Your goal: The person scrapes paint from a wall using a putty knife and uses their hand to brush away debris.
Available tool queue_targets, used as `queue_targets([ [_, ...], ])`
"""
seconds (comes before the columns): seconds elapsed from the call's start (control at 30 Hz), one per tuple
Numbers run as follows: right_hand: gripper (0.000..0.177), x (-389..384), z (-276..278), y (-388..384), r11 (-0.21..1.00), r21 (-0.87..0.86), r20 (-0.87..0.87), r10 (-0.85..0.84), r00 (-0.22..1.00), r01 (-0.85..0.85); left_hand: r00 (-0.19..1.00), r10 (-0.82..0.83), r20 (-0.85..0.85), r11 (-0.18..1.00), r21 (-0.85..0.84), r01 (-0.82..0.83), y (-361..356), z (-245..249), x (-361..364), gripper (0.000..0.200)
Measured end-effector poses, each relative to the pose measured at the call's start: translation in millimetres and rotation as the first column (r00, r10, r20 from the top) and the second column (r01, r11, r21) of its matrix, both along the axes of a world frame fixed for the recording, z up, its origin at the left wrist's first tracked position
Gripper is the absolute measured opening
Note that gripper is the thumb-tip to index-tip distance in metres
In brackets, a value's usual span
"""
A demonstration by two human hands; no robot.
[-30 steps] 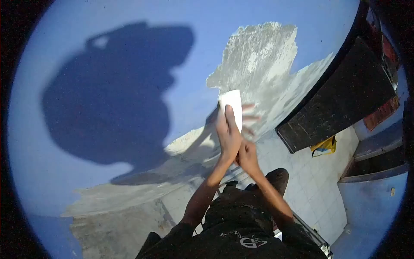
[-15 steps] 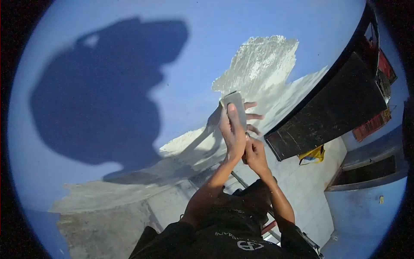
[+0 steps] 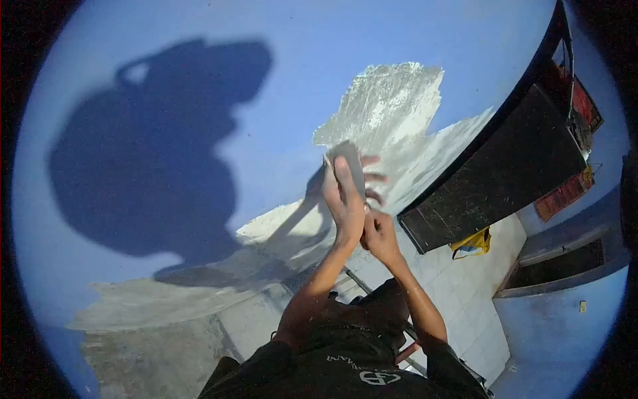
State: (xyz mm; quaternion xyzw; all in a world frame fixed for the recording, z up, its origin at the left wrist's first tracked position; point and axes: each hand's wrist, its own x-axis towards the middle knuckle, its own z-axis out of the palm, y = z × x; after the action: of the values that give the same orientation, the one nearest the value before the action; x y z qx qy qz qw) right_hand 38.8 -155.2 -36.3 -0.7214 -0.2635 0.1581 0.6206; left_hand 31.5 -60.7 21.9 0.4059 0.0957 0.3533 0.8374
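In front of the wall, my left hand [image 3: 342,199] holds a flat grey scraper blade [image 3: 351,163], thumb pressed along its face. Its other fingers spread out past the blade's right edge, slightly blurred. My right hand [image 3: 381,236] is a closed fist just below, against the heel of the left hand. It seems to grip the scraper's lower end, but that handle is mostly hidden by the fingers. Behind the blade lies a rough grey-white patch [image 3: 392,100] on the blue wall [image 3: 286,86].
A long black panel [image 3: 498,173] juts out on the right, with a yellow bag [image 3: 472,244] beneath it. Pale floor tiles [image 3: 458,299] stretch below. Metal bars [image 3: 359,280] stand near my body. My shadow covers the wall at left.
The view has shifted slightly, so the wall and panel sit a little further left. Both hands keep their hold; the blade has tilted and looks darker.
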Motion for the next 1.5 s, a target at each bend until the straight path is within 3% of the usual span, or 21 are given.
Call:
queue_targets([
  [0.1,0.040,10.0,10.8,-11.1,0.997,-0.082,0.052,0.013,0.999,-0.009,0.997,0.023,0.069,1.000,-0.004,-0.023,-3.7,5.9,1.2,0.049],
  [0.23,0.039,8.8,-6.1,-18.7,0.996,-0.078,-0.091,0.026,0.996,-0.033,1.000,0.005,-0.031,0.999,-0.042,-0.006,-10.4,-12.7,3.3,0.048],
  [0.3,0.040,9.0,14.5,-12.2,0.997,-0.072,-0.023,0.008,1.000,-0.010,0.999,0.029,0.015,0.999,-0.032,-0.028,-8.2,-0.1,2.7,0.046],
  [0.4,0.042,13.5,60.4,-1.1,0.996,-0.081,0.292,0.000,0.956,0.025,0.994,0.034,0.102,0.999,-0.012,-0.033,-3.4,46.3,-4.2,0.046],
  [0.43,0.042,14.0,57.2,-4.8,0.997,-0.077,0.299,0.004,0.954,0.020,0.987,0.036,0.154,0.999,-0.027,-0.032,-1.2,54.3,-4.6,0.045],
  [0.5,0.041,19.2,31.8,-21.9,0.992,-0.124,0.141,0.005,0.990,0.012,0.992,0.047,0.116,0.999,-0.024,-0.044,-12.8,7.3,8.7,0.046],
  [0.57,0.041,25.0,6.1,-32.5,0.991,-0.136,0.158,0.035,0.987,-0.013,0.998,0.036,-0.049,0.990,-0.134,-0.042,-24.6,-32.2,15.5,0.047],
  [0.63,0.041,24.5,7.1,-30.4,0.991,-0.136,0.160,0.042,0.986,-0.020,0.998,0.039,-0.056,0.985,-0.168,-0.048,-21.1,-12.3,12.8,0.047],
  [0.67,0.039,29.9,13.2,-25.7,0.987,-0.161,0.315,0.028,0.949,0.025,0.997,0.074,0.015,0.991,-0.113,-0.071,-16.1,4.4,10.4,0.047],
  [0.73,0.038,23.2,57.6,-10.1,0.990,-0.143,0.276,0.041,0.960,-0.001,0.982,0.105,0.156,0.993,-0.069,-0.096,-4.4,45.1,-2.1,0.047],
  [0.9,0.037,33.8,21.1,-27.3,0.986,-0.166,0.315,0.079,0.946,-0.027,0.989,0.082,0.124,0.989,-0.129,-0.066,-17.8,-8.7,13.3,0.046],
  [0.97,0.036,34.6,13.8,-33.1,0.985,-0.171,0.223,0.055,0.973,-0.016,0.993,0.109,0.044,0.978,-0.185,-0.099,-25.2,-17.7,19.2,0.049],
  [1.03,0.036,35.0,50.4,-14.6,0.987,-0.162,0.316,0.067,0.946,-0.016,0.994,0.056,0.089,0.985,-0.165,-0.040,-11.8,18.0,7.4,0.049],
  [1.1,0.036,28.5,56.9,-10.8,0.986,-0.162,0.392,0.098,0.915,-0.036,0.966,0.103,0.237,0.987,-0.145,-0.069,0.3,41.3,-1.9,0.048],
  [1.17,0.037,34.2,45.9,-16.4,0.981,-0.191,0.330,0.105,0.938,-0.043,0.963,0.136,0.234,0.987,-0.116,-0.111,-7.4,15.8,7.5,0.049],
  [1.23,0.037,39.2,22.8,-23.5,0.983,-0.178,0.300,0.092,0.949,-0.039,0.994,0.047,0.097,0.979,-0.203,-0.027,-17.9,-8.9,14.0,0.046],
  [1.27,0.036,39.6,14.4,-25.6,0.987,-0.160,0.259,0.077,0.963,-0.036,0.991,0.062,0.120,0.987,-0.158,-0.043,-21.0,-19.1,18.4,0.047],
  [1.4,0.037,27.2,31.4,-16.4,0.985,-0.170,0.269,0.070,0.961,-0.024,0.989,0.043,0.142,0.981,-0.195,-0.015,-5.2,16.4,0.4,0.048],
  [1.5,0.038,29.8,21.0,-17.2,0.989,-0.151,0.249,0.044,0.967,-0.006,0.988,0.028,0.153,0.985,-0.170,-0.002,-7.1,3.6,4.1,0.047],
])
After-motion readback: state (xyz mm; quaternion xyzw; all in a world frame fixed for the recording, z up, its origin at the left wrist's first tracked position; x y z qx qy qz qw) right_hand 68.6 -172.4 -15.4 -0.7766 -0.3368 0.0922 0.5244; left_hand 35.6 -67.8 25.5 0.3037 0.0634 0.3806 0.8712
